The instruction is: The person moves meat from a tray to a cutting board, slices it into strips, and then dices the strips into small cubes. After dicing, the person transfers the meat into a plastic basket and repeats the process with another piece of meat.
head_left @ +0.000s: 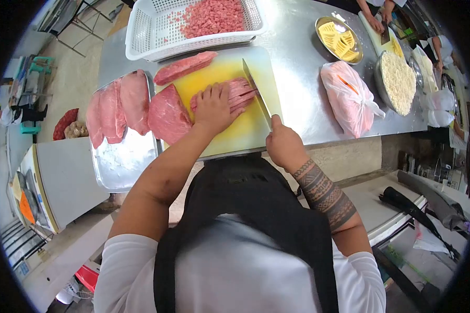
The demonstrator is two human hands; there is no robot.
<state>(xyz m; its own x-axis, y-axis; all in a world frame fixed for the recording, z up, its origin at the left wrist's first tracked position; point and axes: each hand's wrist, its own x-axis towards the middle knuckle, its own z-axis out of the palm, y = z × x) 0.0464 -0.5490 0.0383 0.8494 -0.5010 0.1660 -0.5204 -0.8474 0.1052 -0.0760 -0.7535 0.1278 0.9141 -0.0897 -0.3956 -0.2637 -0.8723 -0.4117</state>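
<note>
In my right hand (285, 144) is the handle of a long kitchen knife (258, 93), its blade pointing away from me along the right end of a stack of raw meat strips (240, 92). My left hand (214, 109) holds that stack down, fingers bent over its top and thumb toward the blade. Beneath lies a yellow-and-white cutting board (263, 62). Left of my left hand is a thick chunk of raw meat (168, 115), partly over the board's edge. A long slab of meat (185, 67) rests near the board's far side.
A white perforated basket (141, 31) of diced meat (214, 18) stands behind the board. Left is a metal tray (125, 167) with meat pieces (133, 101). Rightward are a tied plastic bag (347, 99), a bowl of yellow slices (339, 40), a bowl of chopped pale food (397, 83) and a co-worker's hands (376, 21).
</note>
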